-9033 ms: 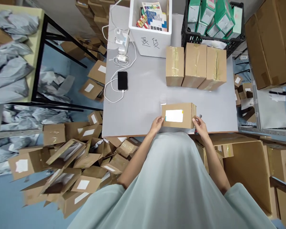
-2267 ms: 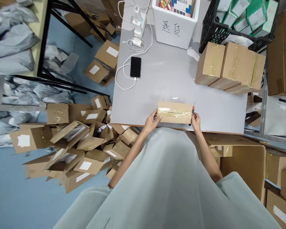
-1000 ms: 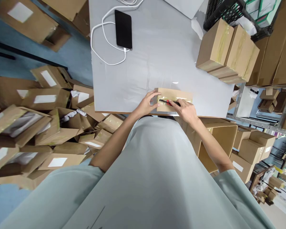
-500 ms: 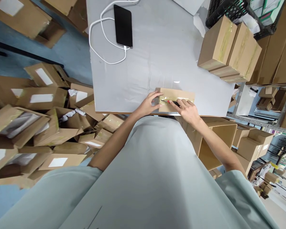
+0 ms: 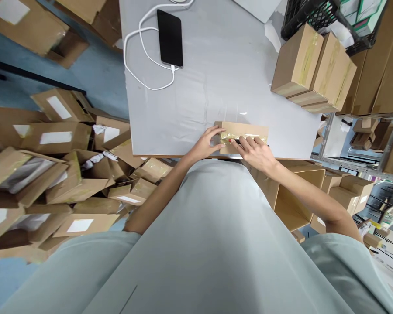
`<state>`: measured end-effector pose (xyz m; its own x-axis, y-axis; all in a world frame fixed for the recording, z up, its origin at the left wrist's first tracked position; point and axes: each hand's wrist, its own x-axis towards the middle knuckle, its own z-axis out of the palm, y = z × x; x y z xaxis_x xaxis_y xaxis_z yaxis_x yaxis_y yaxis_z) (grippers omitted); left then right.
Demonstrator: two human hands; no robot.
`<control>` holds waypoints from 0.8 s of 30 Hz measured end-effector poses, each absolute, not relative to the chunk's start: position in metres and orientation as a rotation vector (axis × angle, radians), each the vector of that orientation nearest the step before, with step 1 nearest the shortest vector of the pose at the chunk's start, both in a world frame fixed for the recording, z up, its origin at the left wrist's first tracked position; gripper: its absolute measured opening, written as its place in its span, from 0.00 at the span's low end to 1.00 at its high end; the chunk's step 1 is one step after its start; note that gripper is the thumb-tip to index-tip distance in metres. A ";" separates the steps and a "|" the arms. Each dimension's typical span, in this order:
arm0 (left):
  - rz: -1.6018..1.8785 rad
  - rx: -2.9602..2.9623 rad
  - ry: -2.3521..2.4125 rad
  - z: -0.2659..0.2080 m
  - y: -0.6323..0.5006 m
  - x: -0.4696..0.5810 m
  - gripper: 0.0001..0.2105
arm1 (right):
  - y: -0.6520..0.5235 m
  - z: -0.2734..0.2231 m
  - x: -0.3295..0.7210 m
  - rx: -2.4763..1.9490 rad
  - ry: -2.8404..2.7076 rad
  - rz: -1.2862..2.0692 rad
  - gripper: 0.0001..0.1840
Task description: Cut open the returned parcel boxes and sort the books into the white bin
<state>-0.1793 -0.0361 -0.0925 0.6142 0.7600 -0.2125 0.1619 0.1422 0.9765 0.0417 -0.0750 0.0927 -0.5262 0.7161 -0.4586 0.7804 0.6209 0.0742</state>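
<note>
1. Our right hand [image 5: 257, 156] is wrapping its fingers around a red-and-black cutter [image 5: 236, 141]. Our left hand [image 5: 205, 145] is touching the left end of the taped box [image 5: 244, 130], thumb and forefinger standing apart; we cannot tell how firmly they are gripping.
2. The box is lying under the right fingers, beside the near edge of the grey counter [image 5: 249, 87].
3. With the cutter pointing toward the left fingers, we are probably risking a nick if it skids on the tape; by pressing deep, we are risking the contents. A loose left hold could be letting the box slide off.
4. Ahead of the left fingers, a phone [image 5: 170, 37] is resting, cable attached.
5. Ahead and right of the right fingers, brown boxes [image 5: 317, 72] are standing before a black crate [image 5: 309, 19].
6. Out beyond the left fingers, cartons [image 5: 77, 194] are crowding the blue floor [image 5: 101, 74].
</note>
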 end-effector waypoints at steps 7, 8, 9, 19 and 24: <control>0.526 1.350 0.846 -0.094 -0.038 -0.178 0.34 | -0.070 0.095 0.047 1.247 2.342 -0.282 0.33; 0.524 1.349 0.848 -0.094 -0.038 -0.177 0.34 | -0.070 0.094 0.047 1.243 2.337 -0.298 0.33; 0.523 1.348 0.849 -0.095 -0.038 -0.177 0.34 | -0.070 0.092 0.046 1.240 2.334 -0.311 0.33; 0.523 1.350 0.837 -0.094 -0.037 -0.179 0.33 | -0.075 0.089 0.039 1.223 2.337 -0.259 0.32; 0.517 1.363 0.847 -0.095 -0.037 -0.179 0.33 | -0.074 0.089 0.040 1.260 2.322 -0.308 0.32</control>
<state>-0.1786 -0.0366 -0.0954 0.6141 0.7571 -0.2228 0.1483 0.1666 0.9748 0.0399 -0.0742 0.0891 -0.4630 0.7266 -0.5077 0.8338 0.5513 0.0285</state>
